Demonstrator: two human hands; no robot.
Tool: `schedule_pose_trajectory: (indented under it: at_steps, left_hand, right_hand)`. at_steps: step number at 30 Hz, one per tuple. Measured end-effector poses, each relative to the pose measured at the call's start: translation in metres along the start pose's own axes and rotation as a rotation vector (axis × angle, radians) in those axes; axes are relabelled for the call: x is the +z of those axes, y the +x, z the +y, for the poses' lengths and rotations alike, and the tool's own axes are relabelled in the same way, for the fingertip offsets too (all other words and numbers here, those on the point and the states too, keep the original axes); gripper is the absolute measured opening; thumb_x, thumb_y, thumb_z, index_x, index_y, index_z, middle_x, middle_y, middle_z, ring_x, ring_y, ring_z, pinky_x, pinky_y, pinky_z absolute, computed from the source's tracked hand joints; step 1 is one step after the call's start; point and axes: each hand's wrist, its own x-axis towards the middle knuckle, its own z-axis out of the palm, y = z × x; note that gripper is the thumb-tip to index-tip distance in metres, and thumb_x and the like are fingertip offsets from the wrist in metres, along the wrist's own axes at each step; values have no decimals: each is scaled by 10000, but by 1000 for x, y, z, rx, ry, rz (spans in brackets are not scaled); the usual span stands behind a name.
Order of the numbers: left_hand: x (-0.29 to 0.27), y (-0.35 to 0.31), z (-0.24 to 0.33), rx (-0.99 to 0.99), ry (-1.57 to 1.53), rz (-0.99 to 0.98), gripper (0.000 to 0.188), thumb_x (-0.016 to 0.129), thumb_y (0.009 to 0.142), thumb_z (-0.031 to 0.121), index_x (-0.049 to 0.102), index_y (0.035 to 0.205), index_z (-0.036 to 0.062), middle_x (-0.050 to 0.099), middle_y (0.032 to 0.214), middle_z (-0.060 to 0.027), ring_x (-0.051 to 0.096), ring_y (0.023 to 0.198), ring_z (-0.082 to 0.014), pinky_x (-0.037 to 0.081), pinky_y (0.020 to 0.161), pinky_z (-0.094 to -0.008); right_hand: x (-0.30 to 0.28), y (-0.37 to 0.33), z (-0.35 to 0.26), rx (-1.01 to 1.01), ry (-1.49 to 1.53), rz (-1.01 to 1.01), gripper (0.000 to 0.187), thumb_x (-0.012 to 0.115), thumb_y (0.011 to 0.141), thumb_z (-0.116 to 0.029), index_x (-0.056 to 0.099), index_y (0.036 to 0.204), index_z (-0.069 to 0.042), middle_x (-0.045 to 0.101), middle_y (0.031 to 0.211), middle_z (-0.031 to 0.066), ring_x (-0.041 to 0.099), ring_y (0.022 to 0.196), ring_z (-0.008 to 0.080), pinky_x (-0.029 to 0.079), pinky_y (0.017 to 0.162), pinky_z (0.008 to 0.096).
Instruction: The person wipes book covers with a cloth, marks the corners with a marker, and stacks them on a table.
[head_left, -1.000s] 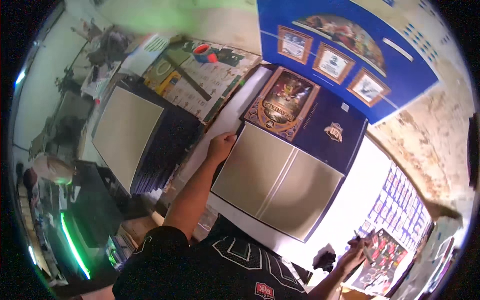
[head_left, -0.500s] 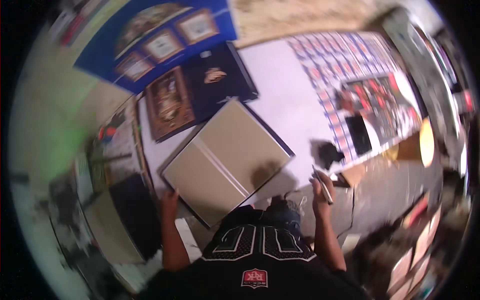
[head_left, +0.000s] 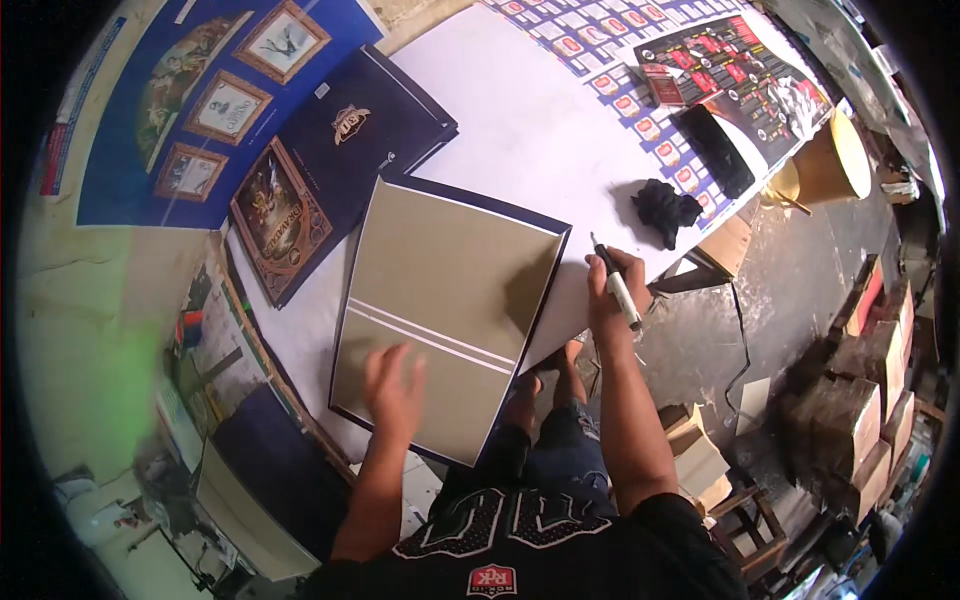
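Note:
A hard cover case (head_left: pixel 450 260) lies inside-up on the white worktable, tan with dark blue turned-in edges and two thin white strips across it. My left hand (head_left: pixel 392 395) is over its near-left part, fingers apart and blurred; whether it touches the board I cannot tell. My right hand (head_left: pixel 615 285), just off the case's right edge, is closed round a slim pen-shaped tool (head_left: pixel 620 297) with a white barrel and dark front end, its tip pointing away from me. Beyond the case rests a dark blue printed cover (head_left: pixel 390 115) with a picture panel on its left part.
A blue printed sheet (head_left: pixel 120 190) leans at the far left. Black crumpled cloth (head_left: pixel 668 210), a dark flat rectangle (head_left: pixel 715 150) and printed sheets (head_left: pixel 650 130) lie on the table's right. A yellow container (head_left: pixel 835 160) stands off the right edge. Boxes (head_left: pixel 850 410) are stacked at lower right.
The case has turned, its strips now running more nearly side to side. My left hand has moved from its lower-left edge to over its surface. My right hand is farther forward, still holding the tool.

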Motion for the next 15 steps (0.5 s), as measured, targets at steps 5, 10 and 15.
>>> schedule_pose_trajectory:
  at_steps: [5, 10, 15]
  left_hand:
    - [96, 124, 74, 424, -74, -108, 400, 658, 904, 290, 614, 1271, 135, 501, 1375, -148, 634, 1065, -343, 571, 773, -414]
    - [129, 131, 104, 491, 56, -190, 394, 645, 901, 327, 636, 1237, 122, 522, 1368, -159, 683, 881, -333, 572, 668, -392]
    - [144, 120, 100, 555, -40, -15, 349, 665, 882, 327, 687, 1163, 120, 585, 1315, -153, 686, 705, -263, 555, 590, -331]
  right_hand:
    - [-2, -8, 2, 60, 145, 34, 283, 741, 817, -161, 604, 1011, -7, 671, 900, 177, 665, 829, 318, 524, 774, 409]
    - [0, 5, 3, -143, -68, 68, 248, 738, 792, -136, 620, 975, -17, 648, 879, 152, 616, 847, 328, 476, 874, 423]
    - [1, 6, 1, -300, -214, 68, 195, 750, 719, -134, 637, 866, -74, 643, 828, 76, 590, 865, 263, 374, 968, 473]
